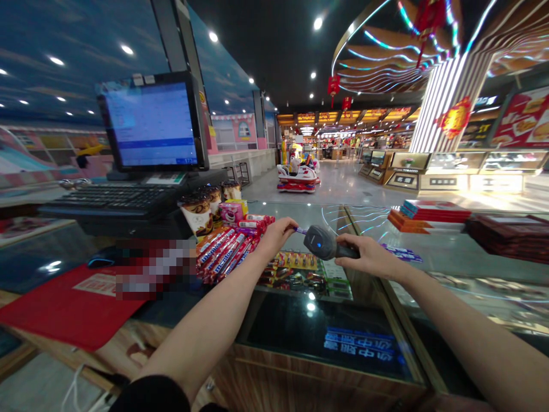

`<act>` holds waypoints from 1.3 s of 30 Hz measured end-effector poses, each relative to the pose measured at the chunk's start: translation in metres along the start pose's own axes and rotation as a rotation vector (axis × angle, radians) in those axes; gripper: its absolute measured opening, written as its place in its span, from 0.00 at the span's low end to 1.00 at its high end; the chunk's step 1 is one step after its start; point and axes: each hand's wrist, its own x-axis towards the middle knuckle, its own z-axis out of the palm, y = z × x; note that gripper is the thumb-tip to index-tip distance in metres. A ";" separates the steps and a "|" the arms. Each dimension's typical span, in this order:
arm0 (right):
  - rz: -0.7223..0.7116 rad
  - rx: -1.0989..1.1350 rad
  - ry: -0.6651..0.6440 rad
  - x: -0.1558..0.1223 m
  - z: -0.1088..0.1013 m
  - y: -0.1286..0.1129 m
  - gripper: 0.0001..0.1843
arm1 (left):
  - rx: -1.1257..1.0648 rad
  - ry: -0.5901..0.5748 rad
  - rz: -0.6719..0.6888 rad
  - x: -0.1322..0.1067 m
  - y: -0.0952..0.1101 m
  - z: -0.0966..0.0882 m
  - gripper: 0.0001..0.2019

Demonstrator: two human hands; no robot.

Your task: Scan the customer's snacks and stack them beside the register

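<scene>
My right hand (pixel 364 254) is wrapped around the handle of a dark grey barcode scanner (pixel 321 242). The scanner's head points left, towards my left hand (pixel 281 233). Between the pinched fingers of that hand is a small purple item (pixel 301 230), mostly hidden by the fingers and scanner; its kind cannot be made out. Red Mentos rolls (pixel 225 252) lie in a heap beside my left wrist. Two purple packs (pixel 401 252) lie on the glass counter (pixel 295 214), just beyond my right hand.
A monitor (pixel 154 123) and black keyboard (pixel 109 200) stand at left, near lidded cups (pixel 196 214) and a pink box (pixel 230 213). A mouse (pixel 105 257) sits by a red mat (pixel 77 312). Red boxes (pixel 435 210) and a dark brown stack (pixel 510 236) occupy the right.
</scene>
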 end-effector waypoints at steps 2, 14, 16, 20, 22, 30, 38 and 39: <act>0.000 -0.022 0.000 0.000 0.000 0.000 0.19 | 0.023 -0.041 0.013 0.000 -0.002 0.000 0.06; 0.016 -0.087 -0.071 0.000 0.003 0.005 0.22 | -0.033 -0.087 -0.196 -0.005 -0.013 0.004 0.12; 0.013 -0.085 -0.076 0.000 0.004 0.006 0.22 | -0.018 -0.076 -0.220 -0.003 -0.013 0.004 0.13; 0.012 -0.072 -0.073 0.000 0.004 0.007 0.22 | 0.001 -0.050 -0.251 -0.002 -0.011 0.006 0.09; 0.015 -0.073 -0.077 0.000 0.003 0.006 0.21 | -0.006 -0.042 -0.239 -0.003 -0.010 0.007 0.04; 0.023 -0.084 -0.077 -0.001 0.001 0.003 0.21 | -0.029 -0.017 -0.226 -0.004 -0.017 0.009 0.12; 0.021 -0.078 0.002 0.000 -0.001 0.003 0.21 | 0.051 0.041 -0.136 -0.001 -0.010 0.003 0.12; 0.013 -0.075 0.020 0.000 -0.002 0.004 0.22 | 0.054 0.062 -0.110 -0.001 -0.008 0.002 0.11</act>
